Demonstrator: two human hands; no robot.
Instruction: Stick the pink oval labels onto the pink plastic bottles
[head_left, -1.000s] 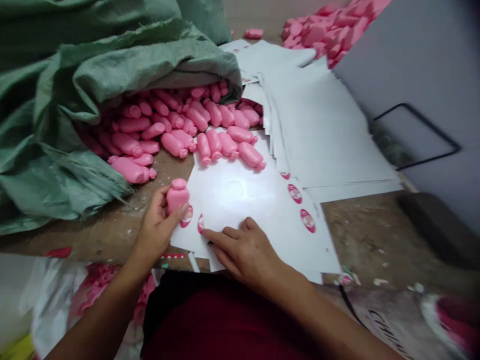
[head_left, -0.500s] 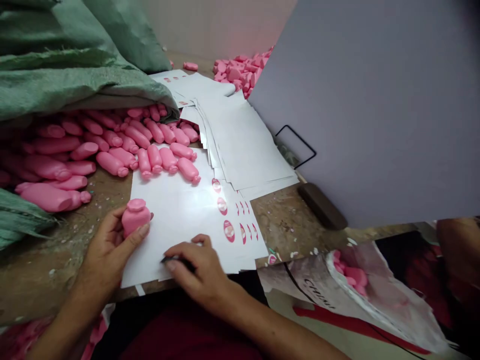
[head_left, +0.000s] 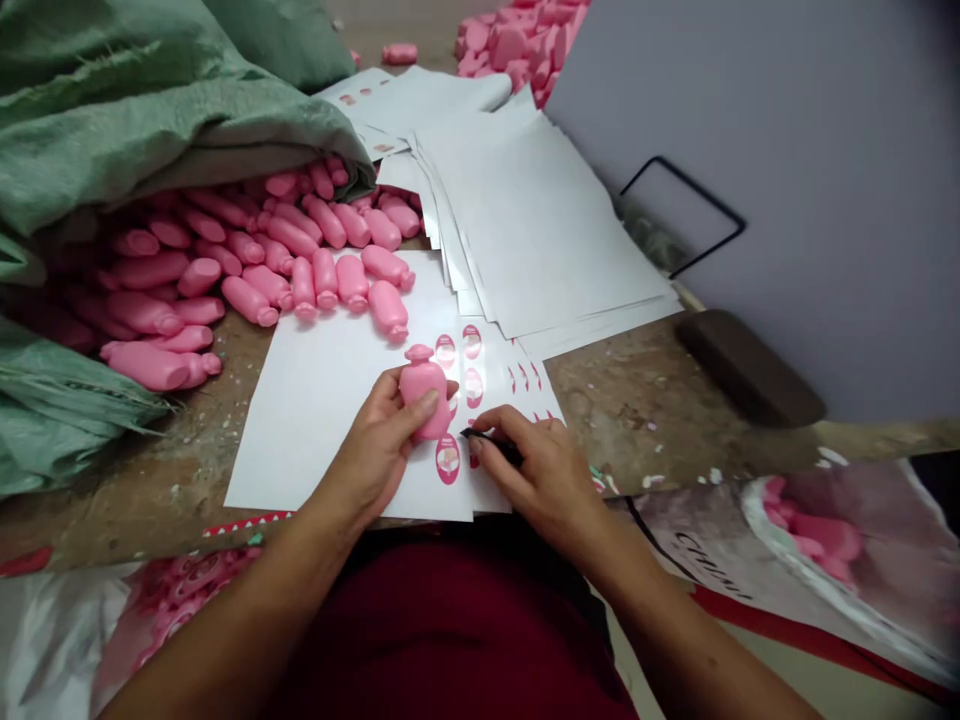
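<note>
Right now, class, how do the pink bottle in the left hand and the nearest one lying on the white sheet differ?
The held bottle is in the left hand; the lying bottle rests on the white sheet. The held bottle's neck points up the picture, the lying bottle's down. Both are pink.

Bottles (head_left: 388, 308): plain pink. Sack (head_left: 187, 130): green. Sheets (head_left: 555, 230): white. Oval stickers (head_left: 448, 459): pink-red and white. Counter (head_left: 622, 400): mottled brown. Strip (head_left: 247, 523): red, white-dotted. Handle (head_left: 705, 200): black.
</note>
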